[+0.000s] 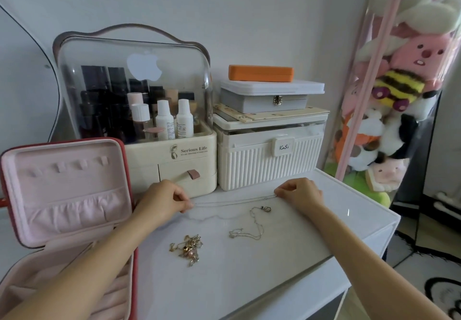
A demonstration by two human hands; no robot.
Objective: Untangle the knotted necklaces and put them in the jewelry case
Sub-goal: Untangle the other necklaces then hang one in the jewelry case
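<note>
A person's left hand (164,198) and right hand (299,191) each pinch an end of a thin silver chain (234,201), stretched straight near the desk's (274,270) back edge, apparently checking for knots. The tangled necklaces (188,247) wait mid-desk; the jewelry case (67,195) stands open at the left edge.

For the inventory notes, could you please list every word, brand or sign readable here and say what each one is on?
"Serious Life": front of the cream cosmetics organizer, beside a small figure emblem.
Line under it: too small to read.
"KaS" plus a blurred final character: latch tag of the ribbed white box.
Apple logo sticker, no words: on the organizer's clear cover.
Labels on the white bottles: too small to read.
</note>
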